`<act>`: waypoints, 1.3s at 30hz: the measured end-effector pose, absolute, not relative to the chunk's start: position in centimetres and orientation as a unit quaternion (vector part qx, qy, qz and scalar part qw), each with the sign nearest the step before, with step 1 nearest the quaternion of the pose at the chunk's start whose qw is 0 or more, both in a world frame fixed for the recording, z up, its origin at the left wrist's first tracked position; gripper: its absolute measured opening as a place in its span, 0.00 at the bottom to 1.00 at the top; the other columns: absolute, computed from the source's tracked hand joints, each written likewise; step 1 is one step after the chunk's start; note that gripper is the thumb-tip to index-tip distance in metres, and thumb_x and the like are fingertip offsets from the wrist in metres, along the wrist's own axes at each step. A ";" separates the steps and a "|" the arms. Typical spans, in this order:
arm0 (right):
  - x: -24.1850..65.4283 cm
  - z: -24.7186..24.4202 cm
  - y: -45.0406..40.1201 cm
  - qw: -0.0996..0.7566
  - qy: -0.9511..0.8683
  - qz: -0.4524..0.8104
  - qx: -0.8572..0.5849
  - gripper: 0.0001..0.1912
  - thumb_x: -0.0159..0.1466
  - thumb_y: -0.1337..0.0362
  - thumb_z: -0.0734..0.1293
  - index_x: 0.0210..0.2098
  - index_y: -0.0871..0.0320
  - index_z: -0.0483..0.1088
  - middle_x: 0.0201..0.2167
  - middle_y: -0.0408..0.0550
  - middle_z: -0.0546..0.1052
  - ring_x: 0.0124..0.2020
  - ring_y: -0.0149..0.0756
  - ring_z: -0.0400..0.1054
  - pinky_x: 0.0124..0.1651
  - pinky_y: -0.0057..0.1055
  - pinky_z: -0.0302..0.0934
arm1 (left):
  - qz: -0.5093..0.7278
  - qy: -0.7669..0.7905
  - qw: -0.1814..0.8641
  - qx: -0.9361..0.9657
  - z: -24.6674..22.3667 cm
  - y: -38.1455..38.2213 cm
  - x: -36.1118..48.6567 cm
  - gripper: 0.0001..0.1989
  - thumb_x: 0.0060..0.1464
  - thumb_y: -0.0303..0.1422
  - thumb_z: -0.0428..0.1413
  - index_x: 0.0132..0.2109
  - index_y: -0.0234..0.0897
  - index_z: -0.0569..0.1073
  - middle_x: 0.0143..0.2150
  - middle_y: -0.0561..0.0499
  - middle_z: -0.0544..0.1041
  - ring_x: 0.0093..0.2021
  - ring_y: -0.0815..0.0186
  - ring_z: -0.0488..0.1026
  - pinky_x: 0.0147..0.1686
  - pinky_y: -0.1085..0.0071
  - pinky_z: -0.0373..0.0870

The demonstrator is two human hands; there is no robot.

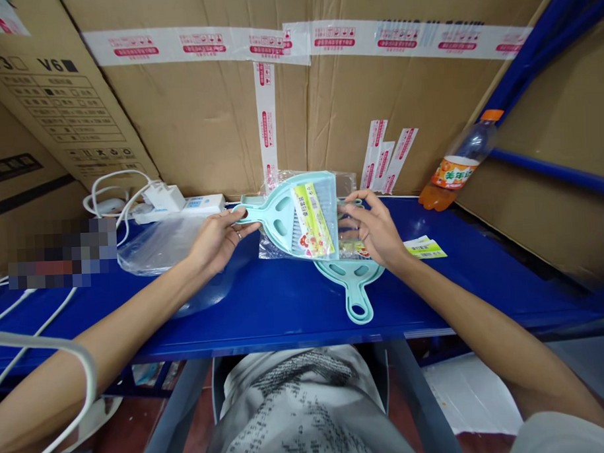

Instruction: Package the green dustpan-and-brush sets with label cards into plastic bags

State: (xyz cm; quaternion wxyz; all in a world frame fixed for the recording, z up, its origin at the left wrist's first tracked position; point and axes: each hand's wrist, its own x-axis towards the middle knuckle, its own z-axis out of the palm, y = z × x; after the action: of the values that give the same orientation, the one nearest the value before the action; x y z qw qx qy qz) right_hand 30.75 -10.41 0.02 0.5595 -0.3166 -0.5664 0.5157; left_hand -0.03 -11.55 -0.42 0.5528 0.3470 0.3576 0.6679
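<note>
My left hand (pixel 220 237) grips the handle of a light-blue dustpan (pixel 276 217) between thumb and fingers. A small brush with pale bristles (pixel 296 234) and a yellow-green printed card (pixel 312 219) lie in its pan. At the pan's wide edge, the curled fingers of my right hand (pixel 374 229) hold clear plastic film (pixel 349 243), apparently a bag; some fingertips show through it. Below lies another light-blue dustpan (pixel 356 287) on the blue table, handle toward me, partly covered. More clear wrapping (pixel 270 249) shows behind the held dustpan.
A stack of clear plastic bags (pixel 159 248) lies on the blue table (pixel 280 306) at left, near a white power strip (pixel 205 203) and cables. Printed cards (pixel 426 247) sit right. An orange drink bottle (pixel 456 168) leans by the cardboard wall (pixel 204 117).
</note>
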 end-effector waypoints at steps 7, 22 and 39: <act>30.1 -0.1 -11.4 0.472 -0.603 0.561 -0.315 0.34 0.57 0.54 0.85 0.60 0.45 0.76 0.44 0.45 0.84 0.42 0.43 0.80 0.34 0.37 0.80 | 0.660 0.363 0.544 0.369 -0.3 -11.6 0.2 0.05 0.59 0.23 0.67 0.34 0.32 0.82 0.40 0.47 0.86 0.39 0.65 0.83 0.44 0.71 0.85; 29.8 -0.7 -11.4 0.546 -0.602 0.494 -0.309 0.36 0.57 0.51 0.84 0.59 0.45 0.68 0.45 0.46 0.84 0.45 0.48 0.82 0.41 0.45 0.82 | 0.495 0.282 0.649 0.504 -1.6 -12.9 1.6 0.20 0.55 0.35 0.76 0.50 0.33 0.82 0.46 0.41 0.88 0.44 0.56 0.87 0.50 0.59 0.87; 29.7 -0.7 -11.6 0.516 -0.599 0.526 -0.313 0.45 0.55 0.56 0.85 0.68 0.42 0.66 0.56 0.49 0.82 0.51 0.49 0.80 0.42 0.43 0.82 | 0.480 0.301 0.624 0.538 -1.0 -13.6 1.4 0.28 0.55 0.33 0.76 0.60 0.36 0.77 0.47 0.42 0.88 0.44 0.53 0.89 0.51 0.59 0.87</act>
State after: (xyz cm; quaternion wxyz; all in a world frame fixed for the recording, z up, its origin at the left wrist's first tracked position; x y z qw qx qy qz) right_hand 29.74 -11.55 -0.69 0.5157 -0.3131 -0.5991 0.5264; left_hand 1.43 -13.58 -0.97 0.6245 0.5376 0.3010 0.4799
